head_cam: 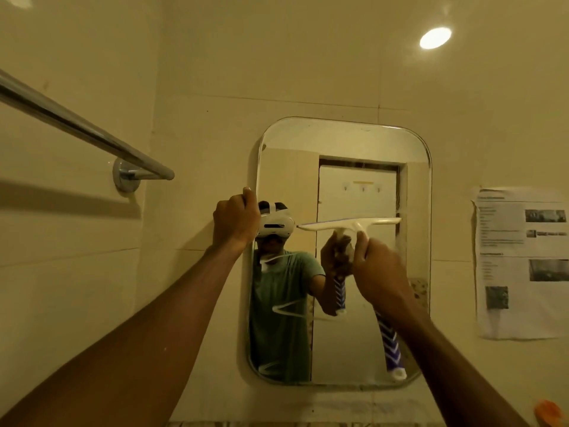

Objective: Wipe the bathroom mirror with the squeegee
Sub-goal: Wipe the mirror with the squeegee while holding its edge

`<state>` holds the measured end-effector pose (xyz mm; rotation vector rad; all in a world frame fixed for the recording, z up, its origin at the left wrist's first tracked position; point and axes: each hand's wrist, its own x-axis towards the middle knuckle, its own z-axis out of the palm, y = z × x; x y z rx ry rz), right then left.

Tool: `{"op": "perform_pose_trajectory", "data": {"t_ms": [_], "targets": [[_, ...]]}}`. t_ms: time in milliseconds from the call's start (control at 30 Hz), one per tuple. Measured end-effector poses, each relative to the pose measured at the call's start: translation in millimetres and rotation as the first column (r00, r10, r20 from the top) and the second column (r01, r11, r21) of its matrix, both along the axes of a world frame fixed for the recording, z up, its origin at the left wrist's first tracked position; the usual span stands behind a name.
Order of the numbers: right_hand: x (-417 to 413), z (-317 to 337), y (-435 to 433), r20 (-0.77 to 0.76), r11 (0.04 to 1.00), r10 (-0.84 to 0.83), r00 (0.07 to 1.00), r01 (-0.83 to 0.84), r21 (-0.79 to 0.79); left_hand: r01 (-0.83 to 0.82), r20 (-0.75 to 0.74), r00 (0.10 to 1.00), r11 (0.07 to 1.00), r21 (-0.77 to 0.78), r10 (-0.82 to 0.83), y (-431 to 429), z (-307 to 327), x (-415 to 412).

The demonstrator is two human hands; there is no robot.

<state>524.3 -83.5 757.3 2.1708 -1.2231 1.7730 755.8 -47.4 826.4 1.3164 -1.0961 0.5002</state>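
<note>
Our right hand (378, 272) grips the squeegee (348, 224) by its blue-and-white chevron handle. Its long cream blade lies level against the glass, halfway up the mirror (369, 143), a tall rectangle with rounded corners and a bevelled rim. Our left hand (235, 220) curls round the mirror's left edge. Bare glass lies above and below the blade. A chrome rail (77, 124) juts out at left, and a paper sheet (523, 263) hangs at right.

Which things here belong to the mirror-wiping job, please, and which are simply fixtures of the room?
Job: rounded rectangular wall mirror; white squeegee with blue-striped handle.
Just there: chrome towel rail; printed paper sheet on the wall; round ceiling light; orange object at the lower right corner.
</note>
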Motion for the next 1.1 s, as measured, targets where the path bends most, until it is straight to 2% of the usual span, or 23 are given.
{"op": "perform_pose_trajectory", "data": {"t_ms": [200,267,333,433,533,600,667,767,867,933,1000,1100], "targets": [[-43.3,128.5,-11.9,0.132,0.986,-0.06,0.989,0.079,-0.147,-0.081,0.051,0.995,0.997,0.009,0.08,-1.8,-1.9,-0.2],[-52.8,147.1,-21.4,0.14,0.982,-0.088,0.986,0.11,-0.156,-0.083,0.067,0.994,0.996,-0.021,0.084,-3.9,-2.9,-1.2],[-58.1,134.0,-27.6,0.141,0.989,-0.068,0.988,0.085,-0.117,-0.1,0.066,0.992,0.994,-0.049,0.103,-5.2,-3.5,-3.5],[-60.9,70.7,-34.2,0.133,0.997,0.027,0.991,-0.018,-0.071,-0.105,0.022,0.994,0.989,-0.104,0.108,-9.2,-5.1,-6.5],[-58.2,3.0,-31.5,0.155,0.999,0.028,0.988,-0.022,-0.04,-0.1,-0.009,0.995,0.988,-0.118,0.1,-10.6,-6.7,-10.0],[-55.7,-16.4,-25.8,0.148,1.0,-0.01,0.989,0.011,-0.004,-0.105,-0.026,0.994,0.988,-0.117,0.103,-9.7,-6.0,-11.5],[-58.0,-8.5,-19.8,0.126,1.0,0.005,0.992,-0.008,0.017,-0.103,-0.04,0.994,0.989,-0.104,0.099,-8.6,-6.2,-12.5],[-64.3,50.8,-14.4,0.128,0.996,0.083,0.988,-0.077,-0.054,-0.1,-0.051,0.994,0.991,-0.083,0.096,-7.7,-6.0,-11.0],[-66.2,126.9,-17.5,0.163,0.989,0.051,0.985,-0.027,-0.146,-0.1,-0.057,0.994,0.993,-0.068,0.096,-9.0,-5.8,-9.3],[-64.4,148.5,-24.7,0.182,0.989,0.025,0.983,0.003,-0.148,-0.107,-0.073,0.992,0.991,-0.08,0.101,-9.9,-6.3,-9.9],[-62.3,133.6,-34.2,0.179,0.992,0.01,0.984,0.012,-0.122,-0.102,-0.096,0.991,0.991,-0.084,0.094,-11.4,-6.4,-10.4],[-60.6,59.9,-43.0,0.173,0.996,0.041,0.984,-0.025,-0.091,-0.099,-0.097,0.991,0.992,-0.079,0.091,-13.5,-7.2,-8.9]]}}
